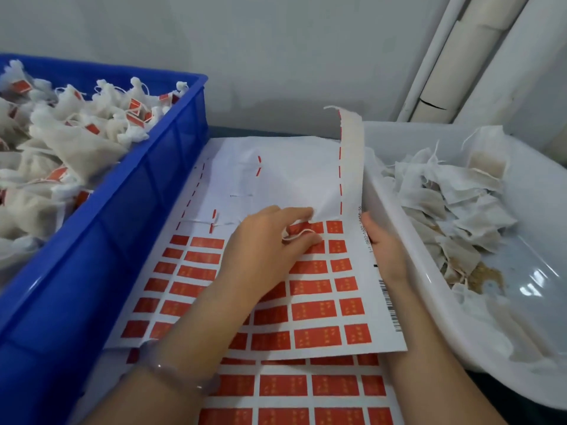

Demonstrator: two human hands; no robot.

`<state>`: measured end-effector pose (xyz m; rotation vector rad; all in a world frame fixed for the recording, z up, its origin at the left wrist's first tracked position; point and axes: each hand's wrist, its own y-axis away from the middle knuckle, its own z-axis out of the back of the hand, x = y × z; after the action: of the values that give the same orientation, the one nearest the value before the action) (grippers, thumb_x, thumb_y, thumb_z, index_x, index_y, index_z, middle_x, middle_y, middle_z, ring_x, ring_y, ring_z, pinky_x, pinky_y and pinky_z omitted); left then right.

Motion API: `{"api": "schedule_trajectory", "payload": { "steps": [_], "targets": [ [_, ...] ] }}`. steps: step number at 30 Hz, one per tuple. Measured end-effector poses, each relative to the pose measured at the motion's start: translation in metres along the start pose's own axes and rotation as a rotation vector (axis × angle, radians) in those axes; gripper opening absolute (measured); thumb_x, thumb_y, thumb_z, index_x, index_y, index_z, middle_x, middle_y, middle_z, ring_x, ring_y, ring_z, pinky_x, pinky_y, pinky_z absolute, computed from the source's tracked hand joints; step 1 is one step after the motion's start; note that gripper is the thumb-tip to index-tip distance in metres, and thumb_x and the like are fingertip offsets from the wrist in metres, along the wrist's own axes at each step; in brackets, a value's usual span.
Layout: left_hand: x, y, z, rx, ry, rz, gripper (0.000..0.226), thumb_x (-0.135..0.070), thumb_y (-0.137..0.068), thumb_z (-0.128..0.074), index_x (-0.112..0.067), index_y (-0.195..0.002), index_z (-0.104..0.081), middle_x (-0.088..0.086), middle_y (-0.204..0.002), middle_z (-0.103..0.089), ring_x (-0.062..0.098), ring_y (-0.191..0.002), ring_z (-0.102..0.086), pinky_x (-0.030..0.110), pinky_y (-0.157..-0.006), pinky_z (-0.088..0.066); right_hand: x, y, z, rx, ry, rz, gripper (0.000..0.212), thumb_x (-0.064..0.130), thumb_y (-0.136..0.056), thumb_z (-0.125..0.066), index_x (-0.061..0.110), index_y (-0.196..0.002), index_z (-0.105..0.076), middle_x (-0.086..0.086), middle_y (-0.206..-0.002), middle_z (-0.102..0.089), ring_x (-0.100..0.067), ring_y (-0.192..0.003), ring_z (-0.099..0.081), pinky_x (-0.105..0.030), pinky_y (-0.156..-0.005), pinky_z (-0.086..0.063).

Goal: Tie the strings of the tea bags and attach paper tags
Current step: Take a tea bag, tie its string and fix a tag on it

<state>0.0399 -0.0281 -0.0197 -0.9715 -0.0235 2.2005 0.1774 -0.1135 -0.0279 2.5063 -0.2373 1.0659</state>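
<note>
The left hand reaches over a white paper sheet of red rectangular tags. Its fingers are curled, and the thumb and forefinger pinch at one small red tag in the sheet's top row. A curl of white shows between the fingertips, but I cannot tell whether it is string or the tag's underside. A pale translucent bead bracelet circles that wrist.

The right hand lies edge-on along the sheet's right margin with its fingers fairly straight, pressing on the paper and gripping nothing.

Beside its fingertips runs a printed line of digits, of which "0802-1600" can be partly read. A black barcode sits on the margin by the right wrist. The tags carry yellow marks too blurred to read.

Beyond both hands the sheet is bare white, and a torn paper strip stands up from it. A second tag sheet lies beneath, under the forearms.

To the left of the left hand, a blue plastic crate holds white mesh tea bags with red tags. To the right of the right hand, a white plastic tub holds untagged tea bags.
</note>
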Motion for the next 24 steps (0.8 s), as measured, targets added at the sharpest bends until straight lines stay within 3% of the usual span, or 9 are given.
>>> {"api": "schedule_trajectory", "payload": {
  "steps": [3,6,9,12,15,17,19,21,24],
  "targets": [
    [0.003,0.004,-0.005,-0.076,0.062,-0.01,0.042,-0.052,-0.08,-0.06,-0.038,-0.119,-0.06,-0.02,-0.089,-0.052,0.004,-0.081,-0.054,0.017,-0.07,-0.047,0.001,0.003,0.0,-0.029,0.1,0.09,0.044,0.043,-0.084,-0.049,0.013,-0.063,-0.073,-0.007,-0.064,-0.065,-0.02,-0.057,-0.063,-0.025,-0.055,-0.052],
    [0.003,0.004,-0.006,-0.108,0.099,-0.009,0.039,-0.048,-0.079,-0.062,-0.035,-0.115,-0.064,-0.025,-0.084,-0.047,0.006,-0.083,-0.056,0.018,-0.071,-0.049,0.002,0.002,0.0,-0.056,0.202,0.148,0.054,0.04,-0.094,-0.041,0.016,-0.057,-0.072,-0.002,-0.058,-0.066,-0.016,-0.054,-0.064,-0.024,-0.052,-0.051],
    [0.003,0.003,-0.009,-0.117,0.123,-0.005,0.032,-0.043,-0.081,-0.064,-0.032,-0.111,-0.067,-0.023,-0.085,-0.05,0.005,-0.083,-0.057,0.014,-0.072,-0.046,0.006,0.003,-0.004,-0.09,0.262,0.199,0.052,0.036,-0.099,-0.036,0.015,-0.069,-0.073,-0.002,-0.061,-0.067,-0.016,-0.056,-0.065,-0.024,-0.051,-0.051],
    [0.006,0.002,-0.011,-0.058,0.115,0.012,0.03,-0.04,-0.083,-0.062,-0.032,-0.112,-0.066,-0.018,-0.09,-0.053,0.006,-0.085,-0.056,0.014,-0.072,-0.045,0.009,0.006,-0.006,-0.309,0.549,0.306,0.02,0.024,-0.097,-0.046,0.012,-0.096,-0.063,0.002,-0.07,-0.072,-0.013,-0.058,-0.068,-0.021,-0.047,-0.052],
    [0.011,0.003,-0.015,0.1,-0.013,0.033,0.039,-0.05,-0.084,-0.057,-0.035,-0.12,-0.06,-0.014,-0.096,-0.054,0.004,-0.085,-0.05,0.018,-0.069,-0.04,0.008,0.01,-0.007,-0.466,1.016,0.309,0.028,0.026,-0.093,-0.054,0.022,-0.121,-0.048,0.01,-0.1,-0.064,-0.009,-0.073,-0.067,-0.023,-0.061,-0.056],
    [0.01,0.004,-0.017,0.177,-0.176,0.036,0.043,-0.055,-0.084,-0.054,-0.037,-0.122,-0.058,-0.011,-0.104,-0.058,0.007,-0.088,-0.051,0.021,-0.071,-0.039,0.006,0.013,-0.009,-0.504,1.392,0.358,0.04,0.026,-0.092,-0.056,0.028,-0.129,-0.039,0.013,-0.11,-0.052,-0.004,-0.087,-0.06,-0.012,-0.071,-0.045],
    [0.008,0.005,-0.018,0.215,-0.272,0.035,0.044,-0.056,-0.085,-0.052,-0.037,-0.124,-0.057,-0.008,-0.115,-0.061,0.012,-0.096,-0.057,0.024,-0.074,-0.041,0.005,0.017,-0.009,-0.488,1.643,0.412,0.044,0.021,-0.092,-0.056,0.027,-0.133,-0.041,0.007,-0.134,-0.044,-0.01,-0.118,-0.047,-0.016,-0.089,-0.03],
    [0.007,0.004,-0.019,0.223,-0.28,0.044,0.044,-0.055,-0.085,-0.052,-0.036,-0.124,-0.057,-0.008,-0.119,-0.062,0.013,-0.099,-0.06,0.025,-0.076,-0.043,0.008,0.02,-0.009,-0.451,1.676,0.419,0.044,0.021,-0.09,-0.06,0.026,-0.131,-0.047,0.009,-0.143,-0.039,-0.008,-0.127,-0.037,-0.016,-0.092,-0.023],
    [0.008,0.003,-0.019,0.222,-0.275,0.041,0.043,-0.055,-0.085,-0.054,-0.036,-0.124,-0.057,-0.008,-0.119,-0.063,0.012,-0.1,-0.06,0.024,-0.077,-0.044,0.006,0.017,-0.012,-0.323,1.709,0.321,0.04,0.03,-0.087,-0.063,0.029,-0.126,-0.053,0.009,-0.136,-0.045,-0.009,-0.119,-0.045,-0.02,-0.091,-0.033]
  ]
}}
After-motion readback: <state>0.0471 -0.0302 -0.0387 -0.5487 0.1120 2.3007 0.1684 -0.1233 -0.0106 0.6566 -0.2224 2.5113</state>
